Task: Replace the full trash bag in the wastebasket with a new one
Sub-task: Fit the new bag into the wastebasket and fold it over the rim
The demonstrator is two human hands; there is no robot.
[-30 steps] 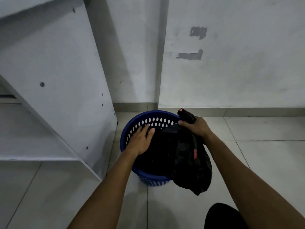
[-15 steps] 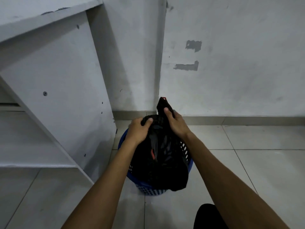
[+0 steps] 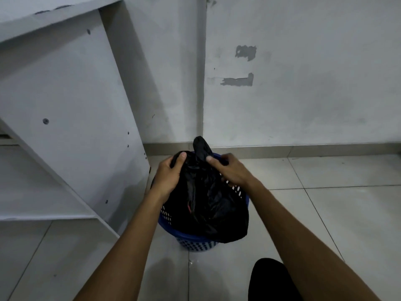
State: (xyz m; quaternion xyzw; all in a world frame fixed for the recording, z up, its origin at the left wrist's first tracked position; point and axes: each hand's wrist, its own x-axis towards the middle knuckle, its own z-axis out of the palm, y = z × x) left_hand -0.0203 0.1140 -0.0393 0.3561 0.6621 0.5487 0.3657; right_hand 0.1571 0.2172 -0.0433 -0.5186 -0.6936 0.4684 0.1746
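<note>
A black trash bag sits over a blue perforated wastebasket on the tiled floor, hiding most of the basket's opening. Its lower part droops over the basket's front right rim. My left hand grips the bag's top on the left. My right hand grips the gathered top on the right, thumb against a bunched tip of plastic that sticks up between both hands. A small red mark shows on the bag's front.
A white shelf unit's side panel stands close to the left of the wastebasket. The wall corner and skirting run just behind it. Grey floor tiles spread to the right. My dark-clothed knee is at the bottom.
My left hand went from inside the basket to the bag's top. My right hand brought the bag from the right side over the basket's middle. Both hands now hold its top together.
</note>
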